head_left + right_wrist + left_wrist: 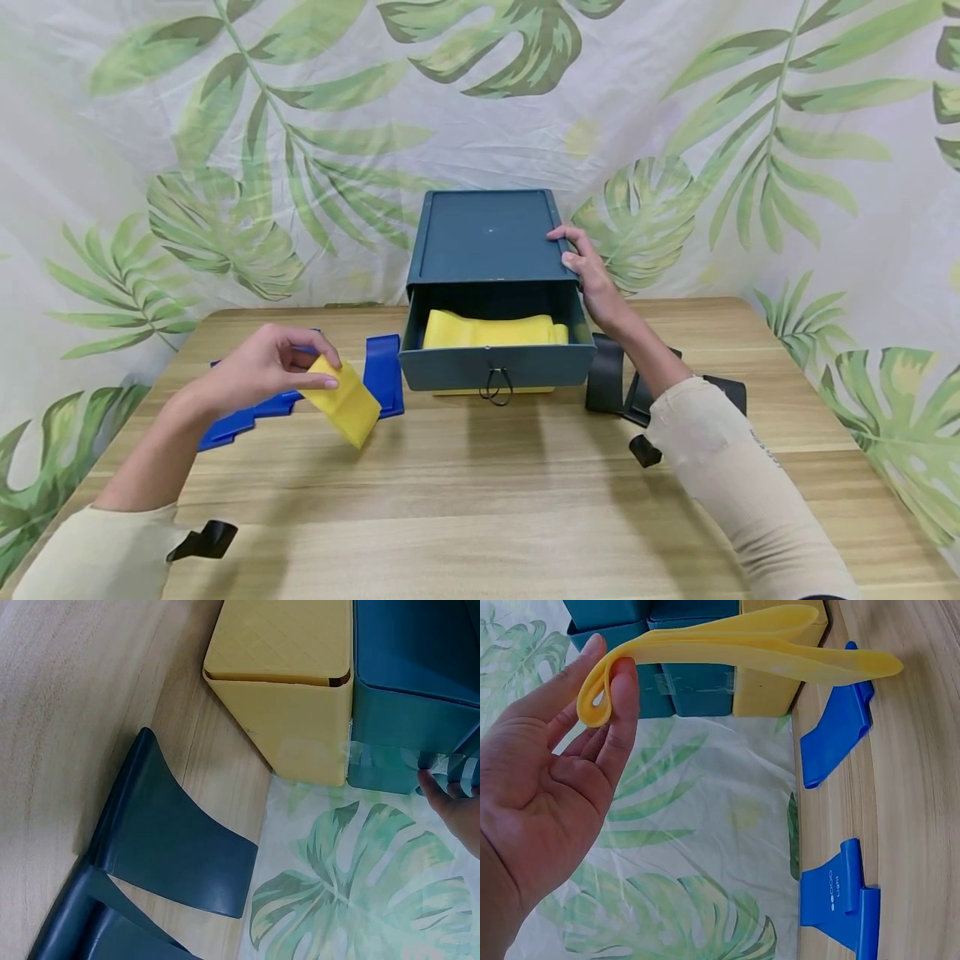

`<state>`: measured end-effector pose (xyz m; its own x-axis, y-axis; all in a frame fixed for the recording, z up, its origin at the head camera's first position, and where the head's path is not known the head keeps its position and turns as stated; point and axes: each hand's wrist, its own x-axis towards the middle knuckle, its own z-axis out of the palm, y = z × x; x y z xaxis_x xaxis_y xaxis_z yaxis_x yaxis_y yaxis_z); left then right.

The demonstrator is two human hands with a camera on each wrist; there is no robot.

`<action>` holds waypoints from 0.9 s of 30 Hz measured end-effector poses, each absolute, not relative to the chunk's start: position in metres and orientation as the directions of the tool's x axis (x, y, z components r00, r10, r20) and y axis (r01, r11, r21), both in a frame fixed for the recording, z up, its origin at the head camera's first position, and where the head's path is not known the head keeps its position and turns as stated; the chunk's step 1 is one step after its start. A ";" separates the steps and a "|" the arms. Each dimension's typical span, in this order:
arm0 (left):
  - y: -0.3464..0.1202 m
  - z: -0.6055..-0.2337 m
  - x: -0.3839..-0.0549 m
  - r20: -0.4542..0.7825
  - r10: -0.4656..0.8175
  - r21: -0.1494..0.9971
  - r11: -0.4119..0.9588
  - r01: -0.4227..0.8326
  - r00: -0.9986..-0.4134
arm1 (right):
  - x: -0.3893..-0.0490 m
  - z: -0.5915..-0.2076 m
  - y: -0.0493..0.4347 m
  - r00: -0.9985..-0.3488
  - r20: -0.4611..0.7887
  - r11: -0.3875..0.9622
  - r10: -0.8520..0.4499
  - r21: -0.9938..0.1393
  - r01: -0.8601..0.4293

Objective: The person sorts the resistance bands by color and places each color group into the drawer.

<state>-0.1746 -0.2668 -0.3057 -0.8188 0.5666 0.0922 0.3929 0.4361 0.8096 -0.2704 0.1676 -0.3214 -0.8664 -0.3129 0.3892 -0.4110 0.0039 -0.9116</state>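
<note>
My left hand [281, 371] pinches a folded yellow resistance band [345, 400] between thumb and fingers, above the table. In the left wrist view the looped yellow band [780, 664] stretches rightward from the fingertips. A dark teal drawer box [487, 237] stands at the back centre, its top drawer [457, 367] pulled out. Inside that drawer lies another yellow band [487, 331]. My right hand [588, 271] rests on the box's right top edge, fingers over the rim. The right wrist view catches its fingers [435, 791] against the teal side.
Blue bands [384, 375] lie left of the box, black bands [606, 375] to its right. Under the teal drawers is a yellow drawer [289, 720]. A cord loop [495, 387] hangs from the drawer front. Behind the wooden table [450, 517] hangs a leaf-print cloth [360, 250].
</note>
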 end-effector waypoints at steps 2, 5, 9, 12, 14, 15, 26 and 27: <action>-0.265 -0.305 -0.174 0.095 0.573 0.814 0.427 0.395 -0.814 | -0.270 -0.322 0.168 -0.866 0.390 0.003 -0.312 -0.911 -0.411; -0.263 -0.304 -0.172 0.104 0.574 0.820 0.413 0.396 -0.812 | -0.270 -0.322 0.168 -0.865 0.389 0.000 -0.318 -0.912 -0.410; -0.260 -0.302 -0.171 0.138 0.553 0.833 0.384 0.399 -0.821 | -0.270 -0.322 0.168 -0.862 0.389 -0.005 -0.324 -0.912 -0.409; -0.257 -0.300 -0.170 0.169 0.533 0.837 0.366 0.406 -0.829 | -0.270 -0.322 0.168 -0.863 0.392 -0.007 -0.320 -0.911 -0.411; -0.255 -0.298 -0.169 0.184 0.521 0.840 0.358 0.409 -0.834 | -0.270 -0.323 0.168 -0.863 0.396 -0.006 -0.314 -0.910 -0.415; -0.254 -0.297 -0.169 0.190 0.516 0.839 0.357 0.411 -0.835 | -0.270 -0.323 0.168 -0.862 0.397 -0.008 -0.314 -0.909 -0.416; -0.250 -0.294 -0.167 0.261 0.472 0.823 0.348 0.450 -0.842 | -0.271 -0.323 0.168 -0.853 0.424 -0.001 -0.306 -0.896 -0.445; -0.250 -0.293 -0.167 0.262 0.467 0.823 0.349 0.448 -0.845 | -0.271 -0.323 0.168 -0.852 0.424 0.005 -0.306 -0.895 -0.447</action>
<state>-0.1669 -0.2502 -0.2934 -0.8448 0.4665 0.2620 0.4480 0.3491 0.8231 -0.2705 0.1676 -0.3233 -0.8525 -0.3057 0.4241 -0.4467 0.0046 -0.8947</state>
